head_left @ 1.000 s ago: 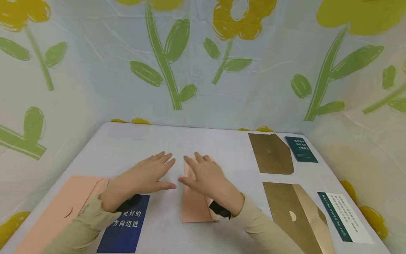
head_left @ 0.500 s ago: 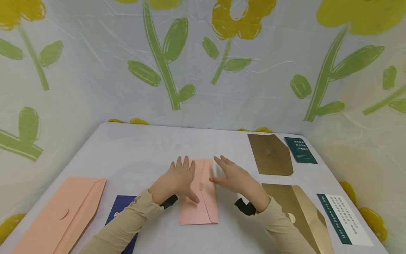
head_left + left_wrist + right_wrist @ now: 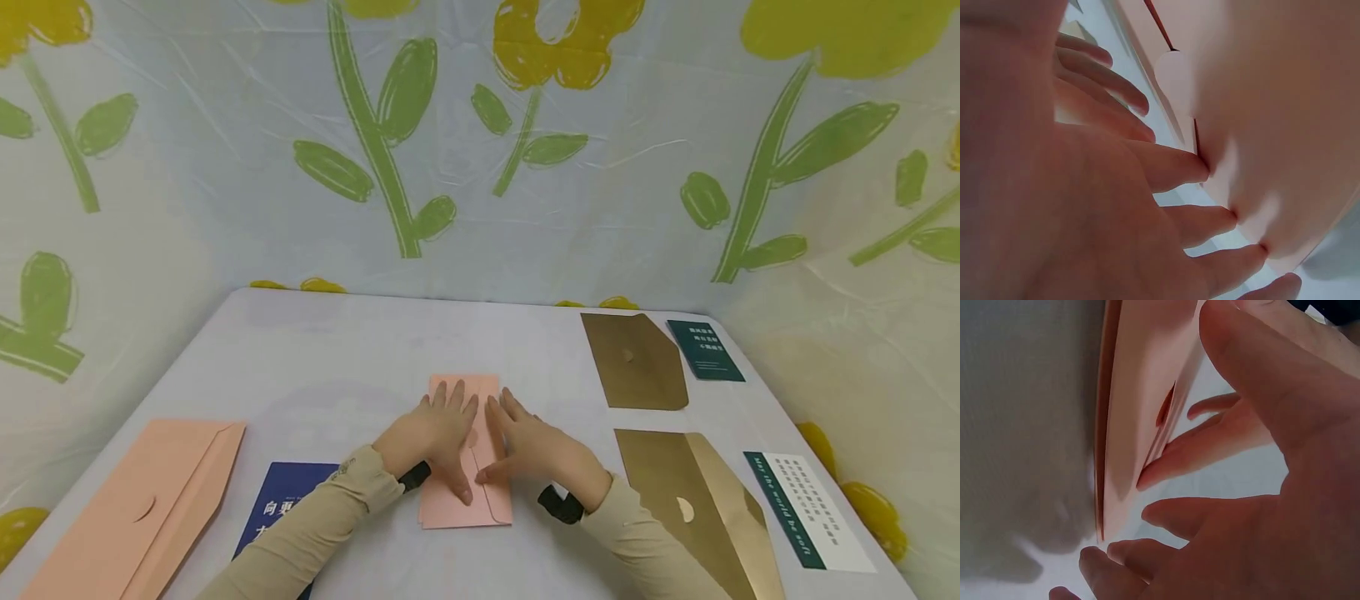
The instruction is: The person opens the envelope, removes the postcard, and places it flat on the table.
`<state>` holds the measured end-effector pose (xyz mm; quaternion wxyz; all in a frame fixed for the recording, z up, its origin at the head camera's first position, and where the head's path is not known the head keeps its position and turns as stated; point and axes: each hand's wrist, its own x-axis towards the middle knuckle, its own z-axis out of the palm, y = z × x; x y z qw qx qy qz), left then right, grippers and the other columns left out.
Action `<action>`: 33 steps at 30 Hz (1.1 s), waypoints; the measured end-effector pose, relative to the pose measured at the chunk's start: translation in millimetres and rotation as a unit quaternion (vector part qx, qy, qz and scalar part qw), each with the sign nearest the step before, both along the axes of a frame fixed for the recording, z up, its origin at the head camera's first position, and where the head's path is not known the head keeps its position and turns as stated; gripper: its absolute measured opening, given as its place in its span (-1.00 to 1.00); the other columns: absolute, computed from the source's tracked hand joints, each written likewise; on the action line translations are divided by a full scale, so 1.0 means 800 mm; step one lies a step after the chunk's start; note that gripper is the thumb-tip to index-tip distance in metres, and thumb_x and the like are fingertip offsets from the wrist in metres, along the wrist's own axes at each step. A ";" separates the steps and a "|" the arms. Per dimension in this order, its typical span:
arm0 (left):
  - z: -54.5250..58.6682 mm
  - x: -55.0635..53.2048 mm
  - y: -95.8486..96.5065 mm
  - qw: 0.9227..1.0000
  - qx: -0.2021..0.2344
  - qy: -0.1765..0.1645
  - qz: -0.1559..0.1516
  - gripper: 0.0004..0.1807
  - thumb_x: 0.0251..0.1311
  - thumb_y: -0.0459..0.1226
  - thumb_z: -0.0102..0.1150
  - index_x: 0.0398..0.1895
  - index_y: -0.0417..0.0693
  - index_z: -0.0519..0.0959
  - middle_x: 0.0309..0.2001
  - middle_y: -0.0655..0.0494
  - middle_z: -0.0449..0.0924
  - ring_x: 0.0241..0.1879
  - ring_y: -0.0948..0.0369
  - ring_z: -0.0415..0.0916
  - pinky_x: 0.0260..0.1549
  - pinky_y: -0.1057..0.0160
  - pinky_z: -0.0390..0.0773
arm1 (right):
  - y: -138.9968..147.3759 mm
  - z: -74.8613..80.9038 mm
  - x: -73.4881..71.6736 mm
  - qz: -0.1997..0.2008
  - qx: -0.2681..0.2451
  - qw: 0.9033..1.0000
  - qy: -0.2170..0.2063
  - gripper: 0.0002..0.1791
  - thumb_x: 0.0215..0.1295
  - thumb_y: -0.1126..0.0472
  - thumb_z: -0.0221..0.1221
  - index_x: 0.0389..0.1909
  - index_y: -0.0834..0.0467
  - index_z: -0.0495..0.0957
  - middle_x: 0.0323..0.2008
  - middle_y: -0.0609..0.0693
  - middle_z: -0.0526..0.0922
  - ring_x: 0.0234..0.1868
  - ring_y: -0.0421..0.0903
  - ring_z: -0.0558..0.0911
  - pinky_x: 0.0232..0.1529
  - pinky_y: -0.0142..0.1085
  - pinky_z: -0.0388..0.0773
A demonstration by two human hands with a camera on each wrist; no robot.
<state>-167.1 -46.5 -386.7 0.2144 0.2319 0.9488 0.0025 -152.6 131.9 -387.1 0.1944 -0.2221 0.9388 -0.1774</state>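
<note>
A pink envelope (image 3: 448, 514) with its flap folded over lies at the middle of the white table. My left hand (image 3: 429, 437) rests on it with fingers straight and spread. In the left wrist view its fingertips (image 3: 1254, 253) press on the envelope's surface (image 3: 1285, 125). My right hand (image 3: 540, 447) is at the envelope's right edge, fingers extended, its thumb over the flap. The right wrist view shows the envelope (image 3: 1141, 381) edge-on, with the right fingers (image 3: 1169, 515) spread close to it. Neither hand grips anything.
Left of my hands lie another pink envelope (image 3: 105, 508) and a navy card (image 3: 262, 500), partly under the left sleeve. On the right are two gold envelopes (image 3: 633, 367), a dark green card (image 3: 708, 354) and a white-and-green card (image 3: 817, 508). A floral cloth backs the table (image 3: 330, 333).
My left hand has moved right, from beside the envelope onto it. The right hand has gone off it to the right, then come back in to its edge.
</note>
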 end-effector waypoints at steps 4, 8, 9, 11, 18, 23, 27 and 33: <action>-0.006 -0.003 0.003 1.000 -0.008 0.000 -0.006 0.55 -0.44 0.35 0.55 0.60 -0.10 -0.09 0.58 -0.20 -0.29 0.53 -0.21 -0.29 0.40 -0.12 0.06 | -0.002 -0.007 -0.001 0.010 0.018 1.000 0.007 0.16 0.11 -0.19 0.41 0.54 0.28 0.03 0.52 0.35 -0.09 0.48 0.27 0.12 0.36 0.10 0.22; -0.009 -0.003 0.005 1.000 -0.014 0.008 -0.010 0.56 -0.46 0.35 0.57 0.59 -0.14 -0.07 0.57 -0.22 -0.25 0.52 -0.23 -0.25 0.39 -0.11 0.11 | -0.004 -0.010 0.000 0.016 0.036 0.999 0.010 0.14 0.12 -0.22 0.39 0.52 0.30 0.07 0.52 0.35 -0.05 0.51 0.24 0.05 0.40 0.08 0.15; -0.009 -0.003 0.005 1.000 -0.016 0.011 -0.009 0.56 -0.47 0.34 0.57 0.59 -0.15 -0.07 0.57 -0.22 -0.24 0.52 -0.23 -0.24 0.39 -0.11 0.12 | -0.005 -0.011 0.000 0.016 0.039 0.999 0.010 0.14 0.12 -0.23 0.38 0.52 0.30 0.07 0.52 0.34 -0.06 0.52 0.22 0.03 0.40 0.07 0.14; -0.010 -0.003 0.006 1.000 -0.020 0.013 -0.006 0.57 -0.47 0.34 0.57 0.59 -0.17 -0.06 0.57 -0.22 -0.23 0.52 -0.23 -0.23 0.38 -0.10 0.13 | -0.006 -0.011 -0.001 0.016 0.043 0.999 0.010 0.14 0.13 -0.25 0.37 0.53 0.29 0.06 0.53 0.33 -0.07 0.52 0.21 0.03 0.41 0.07 0.14; -0.011 -0.003 0.008 1.000 -0.023 0.015 0.002 0.57 -0.49 0.32 0.59 0.58 -0.18 -0.05 0.57 -0.21 -0.23 0.52 -0.22 -0.23 0.38 -0.09 0.15 | -0.008 -0.014 -0.001 0.027 0.051 0.998 0.022 0.15 0.14 -0.28 0.34 0.52 0.32 0.05 0.52 0.38 -0.10 0.52 0.25 -0.01 0.39 0.07 0.17; -0.010 -0.002 0.009 1.000 -0.012 0.019 0.003 0.57 -0.50 0.31 0.60 0.58 -0.17 -0.05 0.57 -0.21 -0.22 0.52 -0.21 -0.23 0.37 -0.09 0.16 | -0.007 -0.015 -0.001 0.022 0.021 0.999 0.018 0.14 0.18 -0.23 0.33 0.54 0.31 -0.02 0.52 0.39 -0.18 0.50 0.34 -0.03 0.41 0.11 0.11; -0.010 -0.002 0.008 1.000 -0.005 0.015 0.005 0.57 -0.50 0.30 0.60 0.58 -0.17 -0.06 0.57 -0.20 -0.24 0.53 -0.20 -0.25 0.38 -0.10 0.14 | -0.008 -0.017 -0.001 0.025 0.010 0.999 0.023 0.10 0.20 -0.18 0.34 0.55 0.27 0.00 0.53 0.34 -0.16 0.49 0.40 -0.04 0.38 0.18 0.11; -0.012 -0.001 0.004 1.000 -0.005 0.011 0.007 0.58 -0.49 0.30 0.59 0.59 -0.17 -0.09 0.58 -0.18 -0.27 0.53 -0.18 -0.30 0.39 -0.08 0.11 | -0.013 -0.017 0.001 0.032 0.020 0.998 0.040 0.06 0.19 -0.16 0.35 0.54 0.25 0.07 0.53 0.32 -0.06 0.47 0.43 0.01 0.33 0.22 0.19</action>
